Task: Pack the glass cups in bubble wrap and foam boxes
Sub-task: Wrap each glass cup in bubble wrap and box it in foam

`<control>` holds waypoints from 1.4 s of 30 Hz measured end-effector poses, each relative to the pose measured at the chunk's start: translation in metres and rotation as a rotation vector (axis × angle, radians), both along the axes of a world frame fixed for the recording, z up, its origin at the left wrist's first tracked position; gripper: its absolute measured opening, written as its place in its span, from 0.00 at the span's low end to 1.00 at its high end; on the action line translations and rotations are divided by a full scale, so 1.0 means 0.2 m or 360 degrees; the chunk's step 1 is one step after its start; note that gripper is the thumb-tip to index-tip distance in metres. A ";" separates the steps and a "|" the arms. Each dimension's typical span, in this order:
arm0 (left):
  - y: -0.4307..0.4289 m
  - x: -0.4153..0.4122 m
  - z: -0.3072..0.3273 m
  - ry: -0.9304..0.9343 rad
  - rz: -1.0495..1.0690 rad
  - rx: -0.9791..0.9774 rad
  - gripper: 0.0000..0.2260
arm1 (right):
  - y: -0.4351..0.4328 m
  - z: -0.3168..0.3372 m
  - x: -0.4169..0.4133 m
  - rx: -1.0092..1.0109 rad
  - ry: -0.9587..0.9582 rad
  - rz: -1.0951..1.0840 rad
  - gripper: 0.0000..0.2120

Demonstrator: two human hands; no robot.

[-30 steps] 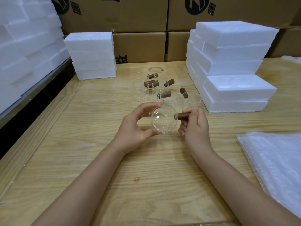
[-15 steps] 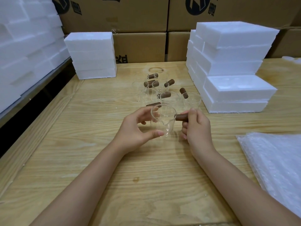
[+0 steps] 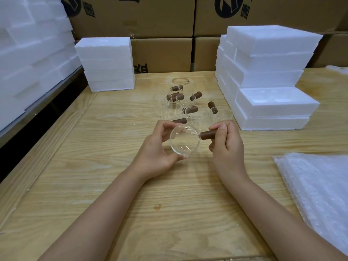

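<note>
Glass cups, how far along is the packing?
Done: nothing wrapped shows; whether the stacked foam boxes hold any cannot be told. In hand: one bare cup, left hand round its bowl, right hand pinching its brown handle. Left: wrap it in the bubble wrap lying at the right, box it, then do the other cups standing unwrapped on the table.

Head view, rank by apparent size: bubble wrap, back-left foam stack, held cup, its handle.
1-2. bubble wrap and foam stack: look alike; the wrap is nearer and cropped, so unranked.
3. cup
4. handle
</note>
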State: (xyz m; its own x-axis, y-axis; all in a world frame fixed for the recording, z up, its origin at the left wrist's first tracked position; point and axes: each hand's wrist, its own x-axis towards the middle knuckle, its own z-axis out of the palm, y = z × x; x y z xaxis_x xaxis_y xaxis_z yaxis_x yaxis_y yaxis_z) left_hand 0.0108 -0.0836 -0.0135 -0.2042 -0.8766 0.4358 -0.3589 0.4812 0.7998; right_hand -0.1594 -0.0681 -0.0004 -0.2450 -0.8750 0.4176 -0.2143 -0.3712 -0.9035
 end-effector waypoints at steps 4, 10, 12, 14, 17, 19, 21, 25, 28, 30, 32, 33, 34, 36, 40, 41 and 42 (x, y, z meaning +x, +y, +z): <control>0.01 -0.01 0.01 -0.0097 0.0051 -0.0267 0.31 | -0.01 -0.01 0.00 0.0064 -0.0132 0.0040 0.11; 0.01 0.00 0.00 -0.0185 0.0065 -0.0340 0.31 | -0.02 0.00 0.00 0.0103 -0.0227 0.0044 0.11; 0.01 0.00 0.00 -0.0160 0.0049 -0.0257 0.31 | -0.01 0.00 0.00 0.0099 -0.0215 0.0036 0.11; 0.01 0.00 0.00 -0.0118 0.0025 -0.0136 0.29 | -0.02 0.01 0.00 0.0098 -0.0233 0.0041 0.12; 0.00 0.00 -0.01 -0.0051 -0.0045 -0.0016 0.28 | -0.02 0.01 0.00 0.0149 -0.0349 0.0071 0.13; 0.01 0.00 -0.01 -0.0041 -0.0080 0.0006 0.29 | -0.03 0.02 -0.01 0.0233 -0.0441 0.0076 0.15; 0.02 0.00 0.00 -0.0049 -0.0075 -0.0007 0.29 | -0.03 0.02 -0.01 0.0326 -0.0566 0.0098 0.15; 0.03 -0.01 0.02 -0.0071 -0.0027 -0.0085 0.31 | -0.03 0.02 -0.01 0.0476 -0.0799 0.0113 0.15; 0.03 -0.01 0.02 -0.0134 -0.0010 -0.0164 0.31 | -0.04 0.01 0.00 0.0520 -0.0850 0.0115 0.15; 0.04 -0.01 0.02 -0.0154 -0.0011 -0.0181 0.31 | -0.03 0.02 0.00 0.0516 -0.0832 0.0125 0.15; 0.04 -0.01 0.02 -0.0161 -0.0009 -0.0170 0.30 | -0.02 0.02 0.00 0.0486 -0.0756 0.0139 0.15; 0.04 -0.01 0.02 -0.0168 -0.0003 -0.0163 0.30 | -0.02 0.01 -0.01 0.0463 -0.0701 0.0145 0.15; 0.04 -0.01 0.02 -0.0180 0.0007 -0.0151 0.30 | -0.02 0.01 -0.01 0.0440 -0.0636 0.0152 0.15; 0.05 0.00 0.02 -0.0210 0.0038 -0.0078 0.29 | -0.02 0.01 -0.02 0.0414 -0.0506 0.0173 0.13; 0.02 0.00 0.00 -0.0254 0.0037 0.0156 0.29 | -0.04 0.00 -0.04 0.0508 -0.0272 0.0149 0.11; 0.02 0.00 0.00 -0.0284 0.0033 0.0194 0.29 | -0.05 -0.01 -0.05 0.0553 -0.0235 0.0138 0.11; 0.01 0.00 0.00 -0.0313 0.0029 0.0224 0.29 | -0.06 -0.01 -0.05 0.0600 -0.0223 0.0137 0.11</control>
State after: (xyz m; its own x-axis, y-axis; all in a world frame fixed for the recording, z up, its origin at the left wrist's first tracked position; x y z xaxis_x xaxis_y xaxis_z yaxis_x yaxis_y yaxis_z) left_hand 0.0100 -0.0816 -0.0144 -0.2566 -0.9302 0.2624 -0.5222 0.3619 0.7722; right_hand -0.1699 -0.0804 -0.0031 -0.1957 -0.9802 0.0314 -0.0622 -0.0195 -0.9979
